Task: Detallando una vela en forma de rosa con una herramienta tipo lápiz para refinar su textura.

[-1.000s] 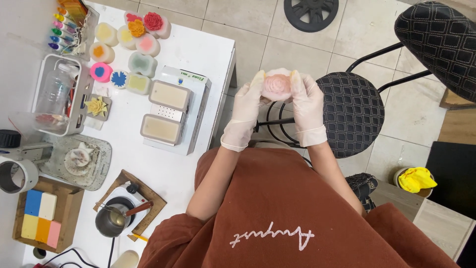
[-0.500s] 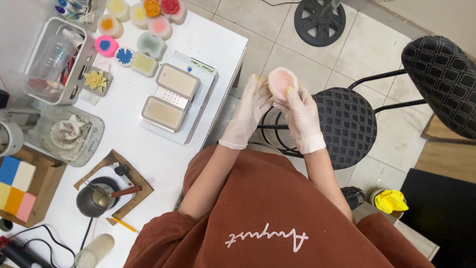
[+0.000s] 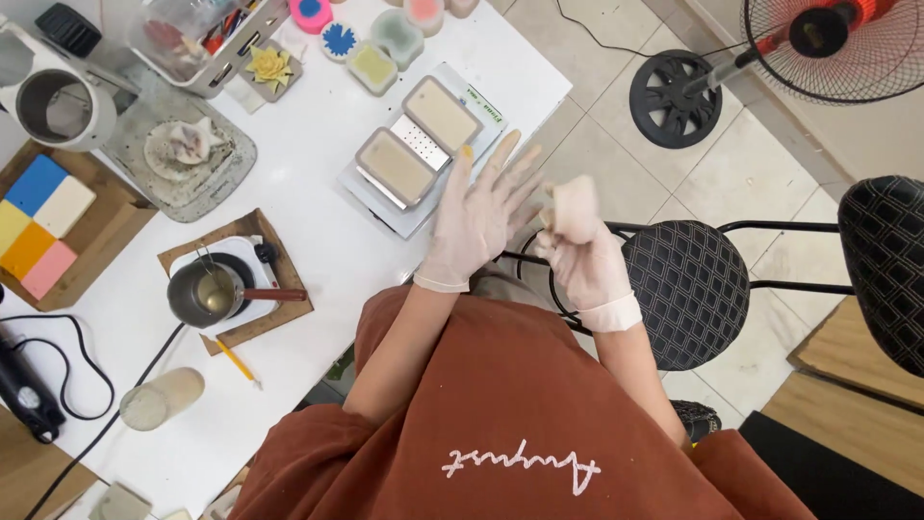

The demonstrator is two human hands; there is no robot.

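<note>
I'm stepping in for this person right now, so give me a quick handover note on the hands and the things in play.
Left hand: gloved, open, fingers spread over the white table edge, holding nothing.
Right hand: gloved, closed around a small pale piece, blurred, held over the floor beside the black chair.
On the table: two filled rectangular moulds on a tray, a small pot on its board, coloured blocks in a box.
The piece is off the table and not set down.

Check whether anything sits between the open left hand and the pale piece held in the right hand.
Nothing visible does. The left hand is spread open just beside the right hand, which grips the pale piece. Only floor tiles show in the gap; both hands are off the white table's edge.
</note>
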